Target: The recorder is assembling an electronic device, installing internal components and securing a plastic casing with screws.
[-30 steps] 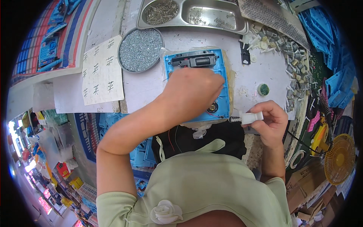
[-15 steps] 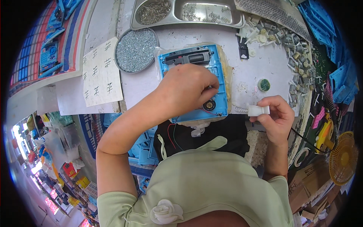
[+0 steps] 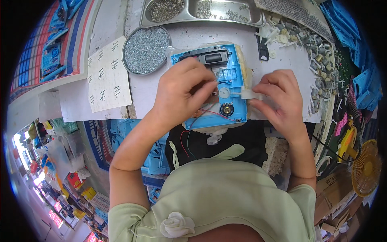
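Note:
A light-blue plastic casing (image 3: 238,109) lies on a padded block at the table's front edge. It holds a black-framed compartment (image 3: 215,57), a small round speaker (image 3: 227,109), red and dark wires, and a pale disc (image 3: 223,93). My left hand (image 3: 183,90) is over the casing's left side, with thumb and fingers pinched together; what they hold is hidden. My right hand (image 3: 280,99) grips a white plastic part (image 3: 250,94) between thumb and fingers. A thin end of that part reaches over the casing's right edge, beside the pale disc.
A round dish of screws (image 3: 146,50) stands left of the casing, beside a paper sheet (image 3: 109,76) with handwritten characters. Behind is a metal tray (image 3: 201,20) of small hardware. Small motors and white parts (image 3: 320,60) are heaped at right. A yellow fan (image 3: 366,168) stands lower right.
My right hand has moved up and left with the white part, from beside the casing to its right edge. My left hand has shifted left, uncovering the casing's middle.

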A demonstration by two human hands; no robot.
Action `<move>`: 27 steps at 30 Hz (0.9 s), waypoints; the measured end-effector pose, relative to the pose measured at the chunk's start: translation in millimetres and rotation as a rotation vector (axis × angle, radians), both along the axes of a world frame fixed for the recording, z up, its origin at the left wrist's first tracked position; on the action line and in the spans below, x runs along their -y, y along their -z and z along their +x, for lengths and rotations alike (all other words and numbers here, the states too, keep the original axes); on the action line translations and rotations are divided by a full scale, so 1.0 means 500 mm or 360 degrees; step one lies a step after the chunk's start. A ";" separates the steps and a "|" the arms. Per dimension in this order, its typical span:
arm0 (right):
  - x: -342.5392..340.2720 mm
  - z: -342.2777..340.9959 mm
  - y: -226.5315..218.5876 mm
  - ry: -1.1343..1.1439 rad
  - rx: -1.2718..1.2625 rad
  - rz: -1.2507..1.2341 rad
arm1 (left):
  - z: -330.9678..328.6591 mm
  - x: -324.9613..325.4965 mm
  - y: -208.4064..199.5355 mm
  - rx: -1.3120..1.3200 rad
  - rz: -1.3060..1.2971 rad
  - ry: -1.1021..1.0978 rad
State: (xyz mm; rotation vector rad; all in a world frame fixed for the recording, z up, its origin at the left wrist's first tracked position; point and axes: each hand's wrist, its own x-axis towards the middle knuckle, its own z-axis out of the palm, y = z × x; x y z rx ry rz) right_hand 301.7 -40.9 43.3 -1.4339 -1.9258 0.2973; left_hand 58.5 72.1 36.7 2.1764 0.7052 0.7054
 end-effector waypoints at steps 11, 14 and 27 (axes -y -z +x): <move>-0.075 -0.023 0.012 -0.0425 0.0059 -0.0007 | -0.009 0.037 0.055 0.0250 0.0054 -0.0310; -0.071 -0.012 0.050 -0.0393 -0.0189 -0.0035 | -0.009 0.037 0.059 0.0268 0.0063 -0.0304; -0.067 -0.032 0.046 -0.0467 0.0058 -0.0112 | -0.008 0.036 0.063 0.0279 0.0027 -0.0295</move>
